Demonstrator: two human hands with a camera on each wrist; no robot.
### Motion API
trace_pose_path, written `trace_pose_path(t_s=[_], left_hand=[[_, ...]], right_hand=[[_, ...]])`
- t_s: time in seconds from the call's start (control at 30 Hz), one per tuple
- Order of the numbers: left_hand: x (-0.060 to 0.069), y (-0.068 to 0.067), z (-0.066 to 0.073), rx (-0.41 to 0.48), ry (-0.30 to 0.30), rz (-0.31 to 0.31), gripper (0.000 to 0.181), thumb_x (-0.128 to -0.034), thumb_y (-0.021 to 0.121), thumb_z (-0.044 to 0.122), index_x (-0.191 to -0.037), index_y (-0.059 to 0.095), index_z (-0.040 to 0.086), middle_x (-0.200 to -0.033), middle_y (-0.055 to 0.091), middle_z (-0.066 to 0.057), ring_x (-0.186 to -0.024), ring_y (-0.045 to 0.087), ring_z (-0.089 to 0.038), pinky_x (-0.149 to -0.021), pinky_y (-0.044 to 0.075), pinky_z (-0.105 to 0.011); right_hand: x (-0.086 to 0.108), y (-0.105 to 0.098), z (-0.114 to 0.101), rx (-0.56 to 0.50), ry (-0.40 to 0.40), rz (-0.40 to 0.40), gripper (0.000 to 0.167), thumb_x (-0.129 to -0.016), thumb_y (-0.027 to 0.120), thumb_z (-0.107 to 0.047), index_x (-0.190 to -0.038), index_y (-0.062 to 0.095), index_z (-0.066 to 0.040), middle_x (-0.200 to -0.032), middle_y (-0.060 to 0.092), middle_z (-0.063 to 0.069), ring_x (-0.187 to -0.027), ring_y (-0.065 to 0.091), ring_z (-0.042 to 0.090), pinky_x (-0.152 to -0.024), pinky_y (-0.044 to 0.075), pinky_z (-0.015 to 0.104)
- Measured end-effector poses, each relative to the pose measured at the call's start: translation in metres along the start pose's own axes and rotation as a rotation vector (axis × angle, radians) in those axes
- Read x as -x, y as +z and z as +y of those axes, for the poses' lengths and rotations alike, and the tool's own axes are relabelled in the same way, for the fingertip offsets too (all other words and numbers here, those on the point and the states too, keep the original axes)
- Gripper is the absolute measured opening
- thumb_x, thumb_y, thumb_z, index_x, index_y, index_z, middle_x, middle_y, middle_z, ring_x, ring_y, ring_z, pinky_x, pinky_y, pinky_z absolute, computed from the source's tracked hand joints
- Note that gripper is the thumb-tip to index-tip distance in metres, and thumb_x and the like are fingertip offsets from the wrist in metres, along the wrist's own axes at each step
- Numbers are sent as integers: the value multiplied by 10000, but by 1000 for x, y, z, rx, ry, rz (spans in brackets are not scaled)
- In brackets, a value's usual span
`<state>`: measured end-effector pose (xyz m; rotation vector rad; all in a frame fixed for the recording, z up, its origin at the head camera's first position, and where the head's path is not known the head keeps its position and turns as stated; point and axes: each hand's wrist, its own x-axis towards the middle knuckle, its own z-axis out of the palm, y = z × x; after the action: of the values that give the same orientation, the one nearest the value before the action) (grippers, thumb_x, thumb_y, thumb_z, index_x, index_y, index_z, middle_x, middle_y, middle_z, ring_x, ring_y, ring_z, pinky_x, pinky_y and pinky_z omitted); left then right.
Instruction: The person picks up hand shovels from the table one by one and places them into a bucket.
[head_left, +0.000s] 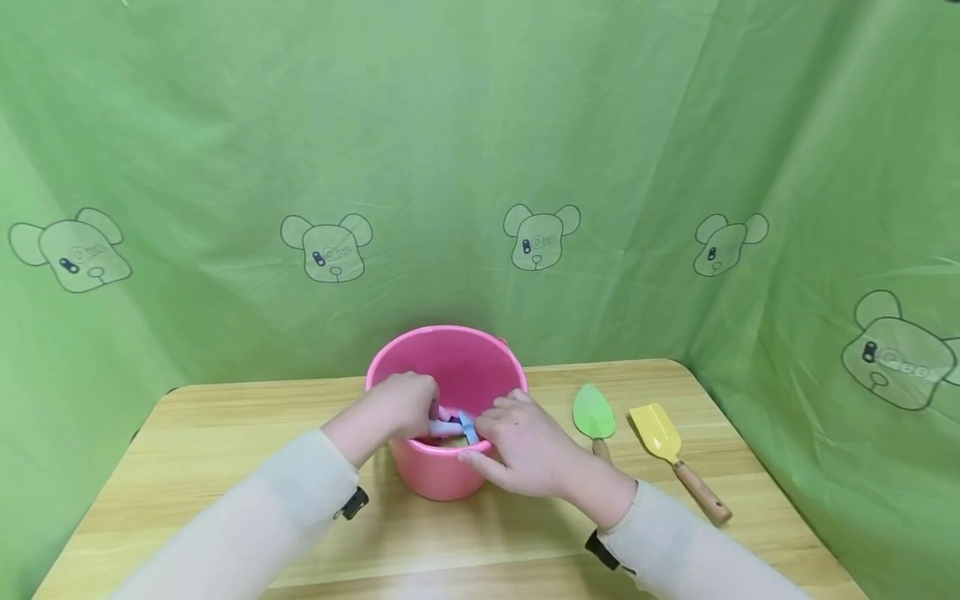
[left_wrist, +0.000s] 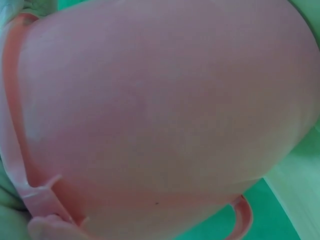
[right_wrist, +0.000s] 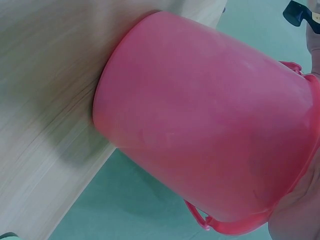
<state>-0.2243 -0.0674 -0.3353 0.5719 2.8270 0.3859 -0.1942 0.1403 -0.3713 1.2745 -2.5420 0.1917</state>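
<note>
Pink bucket (head_left: 438, 477) stands upright on the worktop (head_left: 247, 467); my left hand (head_left: 401, 404) dips inside by the pale pieces (head_left: 467, 427), fingers mostly hidden, can't tell what it holds; my right hand (head_left: 531, 442) lies over the near-right rim, thumb outside, can't tell if it grips; green trowel (head_left: 592, 410) and yellow shovel (head_left: 660, 432) lie to my right

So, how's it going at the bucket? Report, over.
Left grip inside pink bucket, hold unclear. Right grip at its rim. Green trowel, yellow scoop off right, seemingly not blocking.
</note>
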Motion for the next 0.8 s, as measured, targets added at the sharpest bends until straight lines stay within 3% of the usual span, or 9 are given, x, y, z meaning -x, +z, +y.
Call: trace_pose_path(t_s=[0.23, 0.4, 0.8], left_hand=[[-3, -1, 1, -45, -10, -58, 128, -837, 777, 151, -759, 677, 137, -739, 633, 36, -736, 603, -163, -786, 510, -351], [-8, 1, 1, -104, -8, -93, 118, -810, 759, 103, -747, 676, 159, -720, 637, 65, -752, 594, -162, -925, 431, -399], [-12, 4, 0, -122, -17, -103, 149, -810, 752, 119, -731, 630, 156, -707, 619, 37, -722, 564, -169, -890, 401, -386]], right_hand=[[-1, 0, 0, 4, 6, -7, 393, -991, 470, -536, -752, 520, -228, -689, 439, -145, -705, 400, 93, -766, 358, 308], [-1, 0, -1, 2, 8, -10, 384, -990, 472, -531, -749, 509, -235, -687, 434, -147, -707, 400, 92, -766, 359, 309], [-1, 0, 0, 0, 4, -5, 387, -991, 470, -535, -747, 498, -236, -674, 418, -148, -700, 396, 90, -764, 358, 307]])
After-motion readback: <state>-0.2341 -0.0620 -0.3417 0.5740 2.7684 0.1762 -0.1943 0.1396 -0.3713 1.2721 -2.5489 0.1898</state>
